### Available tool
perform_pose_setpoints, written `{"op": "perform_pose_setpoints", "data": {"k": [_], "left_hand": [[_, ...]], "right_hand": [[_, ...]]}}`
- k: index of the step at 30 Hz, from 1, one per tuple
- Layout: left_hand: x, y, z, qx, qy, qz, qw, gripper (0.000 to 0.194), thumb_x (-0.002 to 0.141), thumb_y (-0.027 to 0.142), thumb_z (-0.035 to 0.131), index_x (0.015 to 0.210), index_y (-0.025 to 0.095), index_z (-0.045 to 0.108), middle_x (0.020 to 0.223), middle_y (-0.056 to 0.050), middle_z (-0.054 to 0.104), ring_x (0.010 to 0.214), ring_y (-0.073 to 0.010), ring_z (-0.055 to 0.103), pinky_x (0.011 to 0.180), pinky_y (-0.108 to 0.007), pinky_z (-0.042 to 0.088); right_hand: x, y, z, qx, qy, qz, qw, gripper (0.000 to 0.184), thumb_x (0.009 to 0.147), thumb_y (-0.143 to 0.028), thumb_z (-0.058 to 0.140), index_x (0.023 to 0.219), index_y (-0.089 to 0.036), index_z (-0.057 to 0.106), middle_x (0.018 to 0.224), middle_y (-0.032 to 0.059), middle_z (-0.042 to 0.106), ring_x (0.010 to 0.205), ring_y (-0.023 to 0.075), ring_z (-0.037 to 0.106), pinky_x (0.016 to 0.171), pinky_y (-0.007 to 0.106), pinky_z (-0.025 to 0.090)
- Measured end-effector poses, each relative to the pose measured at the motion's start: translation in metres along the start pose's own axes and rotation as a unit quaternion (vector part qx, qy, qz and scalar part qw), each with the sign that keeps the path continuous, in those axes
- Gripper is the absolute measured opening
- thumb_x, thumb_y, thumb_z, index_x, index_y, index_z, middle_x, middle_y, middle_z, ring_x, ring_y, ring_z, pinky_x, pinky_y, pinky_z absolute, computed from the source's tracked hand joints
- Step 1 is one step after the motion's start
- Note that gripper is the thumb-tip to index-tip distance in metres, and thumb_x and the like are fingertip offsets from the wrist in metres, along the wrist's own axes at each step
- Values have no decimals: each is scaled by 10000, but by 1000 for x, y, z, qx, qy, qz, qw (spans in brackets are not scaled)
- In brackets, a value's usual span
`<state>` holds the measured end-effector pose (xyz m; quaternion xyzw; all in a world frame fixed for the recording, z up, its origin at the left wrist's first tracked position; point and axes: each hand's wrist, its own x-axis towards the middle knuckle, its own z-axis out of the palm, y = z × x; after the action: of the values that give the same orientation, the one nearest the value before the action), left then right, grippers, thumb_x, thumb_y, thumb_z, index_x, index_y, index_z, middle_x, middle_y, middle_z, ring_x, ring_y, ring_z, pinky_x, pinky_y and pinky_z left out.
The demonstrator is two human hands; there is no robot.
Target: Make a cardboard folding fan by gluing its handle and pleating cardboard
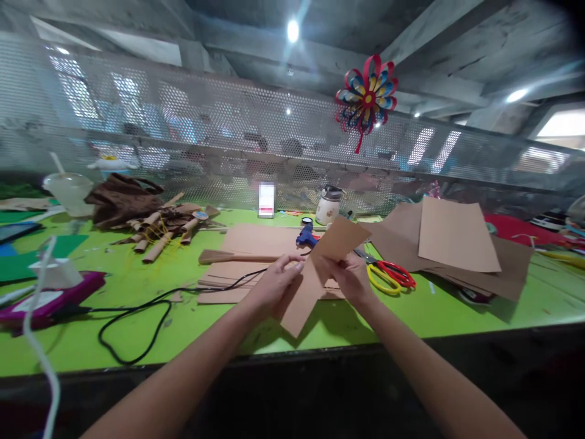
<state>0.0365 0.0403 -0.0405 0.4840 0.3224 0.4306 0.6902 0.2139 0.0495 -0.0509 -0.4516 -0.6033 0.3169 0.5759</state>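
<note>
The person's two forearms come in over the near edge of the green tabletop (77, 353), and a folded or crossed piece of brown paper (302, 300) is held up between the hands, tilted above the middle of it. The right hand (353, 277) pinches the paper in its fingers; the left hand (278, 281) is at the paper's left edge with its fingers bent, though one cannot tell whether they grip or merely touch. To the left a black cable (183, 290) curves towards a purple power strip (89, 291); just right of the right hand lie yellow and red scissor handles (391, 291). Beyond the hands are flat brown sheets (247, 235) and a blue glue gun (307, 235), with rolled paper tubes (158, 247) to the left and larger loose sheets (457, 235) to the right. Farther back stand a phone (266, 201) and a bottle (327, 209), before a perforated metal screen (219, 128).
</note>
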Motion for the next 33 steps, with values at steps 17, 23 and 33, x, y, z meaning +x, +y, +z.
{"op": "perform_pose_setpoints", "data": {"k": [17,23,33], "left_hand": [[0,-8,-18,-170,95,-10,981,107,814,248,622,861,169,567,818,-38,657,702,-151,648,606,-241,536],[-5,-4,-12,-166,60,-34,984,290,877,417,532,783,146,576,724,-48,642,616,-131,607,587,-242,524],[0,-16,-10,48,84,48,994,352,728,327,696,1004,121,624,855,-75,664,727,-163,587,612,-237,448]], "right_hand": [[17,22,-7,-287,-18,-383,878,416,863,-35,441,1169,-249,624,1214,122,511,1054,222,546,792,357,514],[15,22,-12,-350,23,-388,852,391,875,-42,427,1193,-199,592,1193,150,540,1094,248,539,802,380,529],[6,33,-7,-472,33,-388,791,295,886,-104,491,1145,-146,624,1233,184,537,1118,283,548,829,377,533]]}}
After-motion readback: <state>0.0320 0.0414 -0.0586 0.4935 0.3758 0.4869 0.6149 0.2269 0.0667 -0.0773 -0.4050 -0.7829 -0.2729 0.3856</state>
